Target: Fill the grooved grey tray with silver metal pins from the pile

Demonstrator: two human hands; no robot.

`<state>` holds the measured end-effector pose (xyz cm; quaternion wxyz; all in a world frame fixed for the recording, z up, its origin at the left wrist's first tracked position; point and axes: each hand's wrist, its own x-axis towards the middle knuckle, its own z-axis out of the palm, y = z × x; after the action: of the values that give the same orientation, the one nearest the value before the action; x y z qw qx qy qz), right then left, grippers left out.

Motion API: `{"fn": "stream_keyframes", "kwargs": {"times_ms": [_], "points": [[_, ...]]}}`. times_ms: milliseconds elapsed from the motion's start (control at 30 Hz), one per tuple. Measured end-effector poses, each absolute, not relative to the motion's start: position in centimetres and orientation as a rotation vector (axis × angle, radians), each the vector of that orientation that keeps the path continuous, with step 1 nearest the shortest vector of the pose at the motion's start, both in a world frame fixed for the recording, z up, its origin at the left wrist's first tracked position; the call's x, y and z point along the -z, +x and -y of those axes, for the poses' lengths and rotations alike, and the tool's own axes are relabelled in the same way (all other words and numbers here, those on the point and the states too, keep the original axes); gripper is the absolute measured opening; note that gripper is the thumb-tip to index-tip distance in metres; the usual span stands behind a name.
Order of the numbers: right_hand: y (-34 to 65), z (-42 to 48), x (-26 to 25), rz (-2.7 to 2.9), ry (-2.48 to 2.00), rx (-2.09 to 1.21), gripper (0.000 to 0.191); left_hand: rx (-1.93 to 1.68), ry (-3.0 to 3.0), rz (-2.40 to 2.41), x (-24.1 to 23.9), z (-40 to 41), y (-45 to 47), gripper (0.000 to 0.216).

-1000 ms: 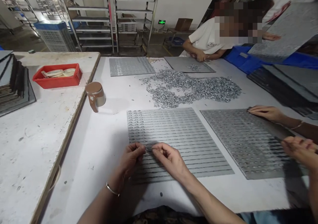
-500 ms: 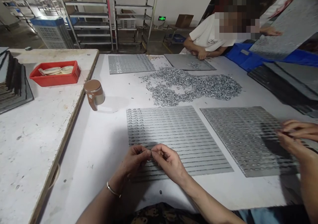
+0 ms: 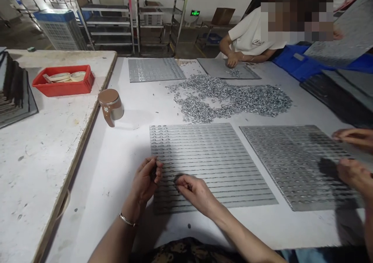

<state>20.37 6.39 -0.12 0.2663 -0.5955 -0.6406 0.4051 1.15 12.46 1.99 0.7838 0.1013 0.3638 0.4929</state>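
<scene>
Small almond-shaped metal pieces [image 3: 160, 139]: should handle light, hard, a bit slippery; smooth, tapered ends. Best hold is a thumb-and-finger pinch across the fat middle, since the tips look prone to skidding. They sit in short rows at the far left corner of a lined grey board [image 3: 210, 158], which lies by the near edge of the desk [image 3: 134, 146].

Board looks flat, thin, fairly stiff; dark parallel lines run side to side. Likely easy to lift by opposite edges, but tilting could spill loose pieces.

Left hand [image 3: 148, 173]: curled, dark pieces in the fingers, over the board's left edge. Right hand [image 3: 186, 187]: thumb and forefinger pinched just above the lines; looks like one dark piece at the tips, though shadowed.

Loose pile [image 3: 262, 99]: shiny, grainy heap beyond the board, toward desk's far side. Second board [image 3: 279, 165] just right, bumpier, mostly covered; a co-worker's hands [image 3: 354, 173] near its right edge. Mug [image 3: 117, 110] by the desk's left edge: smooth, brown lid and handle, paler body.
</scene>
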Motion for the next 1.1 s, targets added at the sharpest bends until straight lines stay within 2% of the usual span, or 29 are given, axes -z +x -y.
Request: {"fn": "stream_keyframes", "kwargs": {"times_ms": [167,333,567,800,933,1100], "points": [[19.5,-6.6,0.1,2.002,-1.572,-0.932,0.019,-1.105,0.273,-0.819,-1.6,-12.3,1.5,0.032],[19.1,-6.7,0.1,2.12,-1.633,-0.81,0.021,-1.092,0.147,-0.869,-1.3,-12.6,1.5,0.012],[19.6,-6.9,0.6,2.192,-1.567,-0.753,0.021,-1.073,0.193,-0.828,-1.4,-12.3,1.8,0.016],[19.7,-6.2,1.5,2.376,-1.433,-0.444,0.031,-1.068,0.217,-0.848,-1.1,-12.4,1.8,0.018],[20.5,-7.2,0.1,2.176,-1.339,-0.648,0.021,-0.959,0.318,-0.821,-1.0,-12.2,1.6,0.025],[20.7,-8.5,-3.1,1.757,-1.473,-0.644,0.017,-0.868,0.523,-0.738,-1.2,-11.4,2.2,0.034]]}}
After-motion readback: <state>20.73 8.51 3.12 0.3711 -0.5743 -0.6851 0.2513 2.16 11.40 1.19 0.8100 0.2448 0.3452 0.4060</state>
